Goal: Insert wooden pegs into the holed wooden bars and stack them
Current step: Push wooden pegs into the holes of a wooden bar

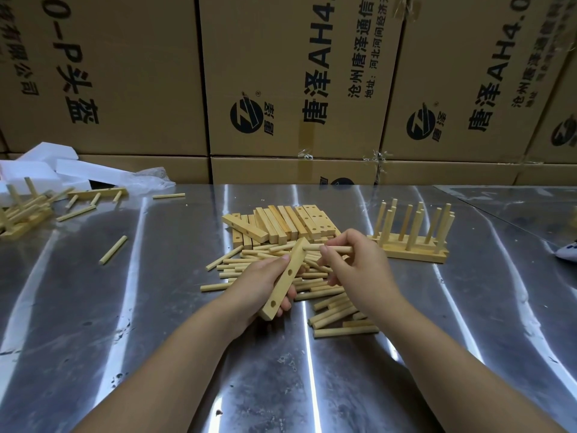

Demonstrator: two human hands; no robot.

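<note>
Head view: the peg (331, 249) could jam or miss, I judge, since it lies nearly crosswise to the holed bar (285, 278) with its tip at the bar's far end, not squarely over a hole; a skewed push might twist the bar loose. The left hand (259, 285) wraps the bar's lower half, fingers curled. The right hand (356, 270), just beside it, pinches the peg above the loose pegs (337, 310), with the finished stack (412, 245) beyond its knuckles
</note>
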